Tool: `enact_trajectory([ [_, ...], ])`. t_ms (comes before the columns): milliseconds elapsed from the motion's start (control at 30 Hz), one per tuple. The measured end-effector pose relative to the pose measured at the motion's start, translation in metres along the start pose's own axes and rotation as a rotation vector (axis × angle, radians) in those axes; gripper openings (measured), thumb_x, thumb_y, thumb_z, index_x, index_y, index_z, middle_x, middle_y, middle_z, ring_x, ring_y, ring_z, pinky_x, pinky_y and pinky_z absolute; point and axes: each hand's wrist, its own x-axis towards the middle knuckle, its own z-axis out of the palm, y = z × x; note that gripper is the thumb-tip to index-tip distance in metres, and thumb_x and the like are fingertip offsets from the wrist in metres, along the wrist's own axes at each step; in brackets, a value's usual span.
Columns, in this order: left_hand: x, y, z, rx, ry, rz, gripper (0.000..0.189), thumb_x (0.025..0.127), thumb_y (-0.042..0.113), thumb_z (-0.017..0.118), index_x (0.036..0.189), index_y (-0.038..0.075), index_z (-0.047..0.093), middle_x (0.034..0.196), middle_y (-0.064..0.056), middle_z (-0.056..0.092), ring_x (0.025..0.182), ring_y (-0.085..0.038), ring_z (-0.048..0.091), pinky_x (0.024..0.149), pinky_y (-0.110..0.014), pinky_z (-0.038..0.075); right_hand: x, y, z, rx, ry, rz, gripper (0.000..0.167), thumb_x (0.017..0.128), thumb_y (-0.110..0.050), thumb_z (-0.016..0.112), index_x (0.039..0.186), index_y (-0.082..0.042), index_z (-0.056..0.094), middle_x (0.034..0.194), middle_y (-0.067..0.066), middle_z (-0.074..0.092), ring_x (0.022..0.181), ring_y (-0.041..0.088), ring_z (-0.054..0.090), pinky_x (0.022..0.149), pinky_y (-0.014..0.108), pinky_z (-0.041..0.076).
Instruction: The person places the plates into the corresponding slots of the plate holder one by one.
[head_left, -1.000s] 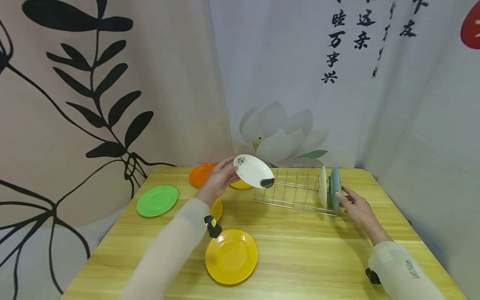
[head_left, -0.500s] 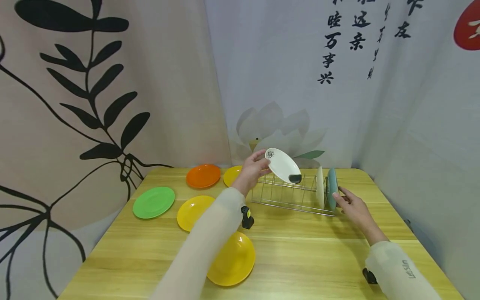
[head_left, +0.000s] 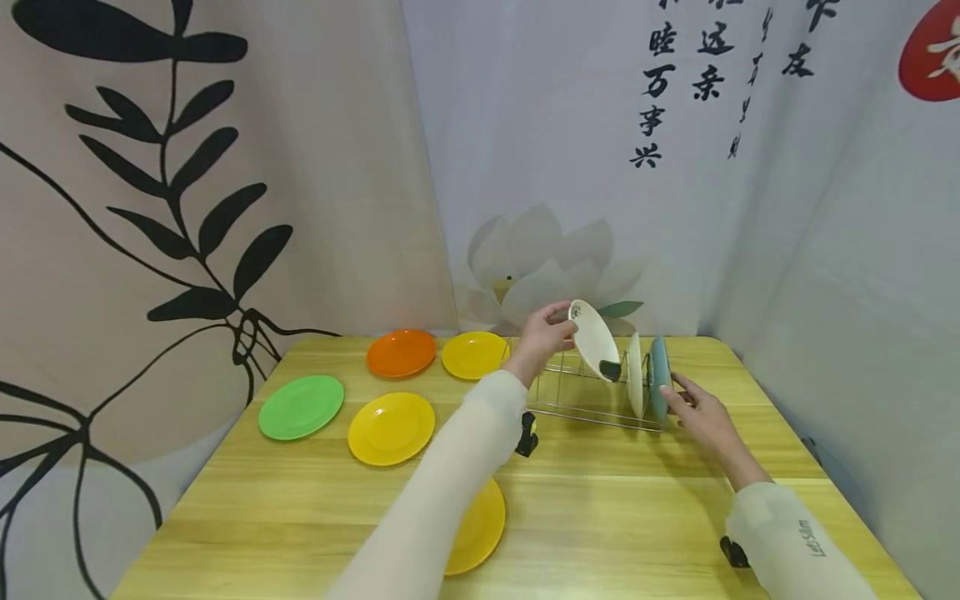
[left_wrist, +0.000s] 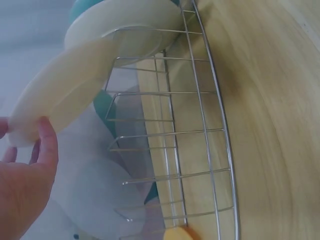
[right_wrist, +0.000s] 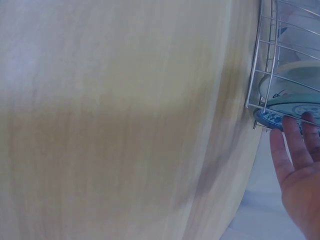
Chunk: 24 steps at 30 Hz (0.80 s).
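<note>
My left hand pinches a white oval plate by its rim, fingers on one side and thumb on the other. The plate tilts over the wire dish rack, and its lower end bears a dark patch. At the rack's right end a cream plate and a blue-green plate stand on edge. My right hand rests its extended fingers against the outer face of the blue-green plate, whose blue pattern shows in the right wrist view.
On the wooden table lie a green plate, an orange plate and several yellow plates, one partly behind my left sleeve. A printed curtain hangs behind the table.
My left hand has carried the white plate rightward, from beside the rack's left end to near the cream plate, turning it steeper. My right hand has stayed at the blue-green plate.
</note>
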Motion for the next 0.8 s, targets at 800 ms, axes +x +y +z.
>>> enact_trajectory([
  [800, -0.014, -0.009, 0.009, 0.192, -0.064, 0.026, 0.039, 0.094, 0.004, 0.066, 0.132, 0.007, 0.062, 0.118, -0.014, 0.062, 0.099, -0.018, 0.059, 0.08, -0.034, 0.057, -0.001, -0.002, 0.002, -0.015, -0.004, 0.019, 0.078, 0.104, -0.053, 0.038, 0.157, 0.0, 0.019, 0.138, 0.035, 0.047, 0.113, 0.045, 0.058, 0.088, 0.052, 0.054],
])
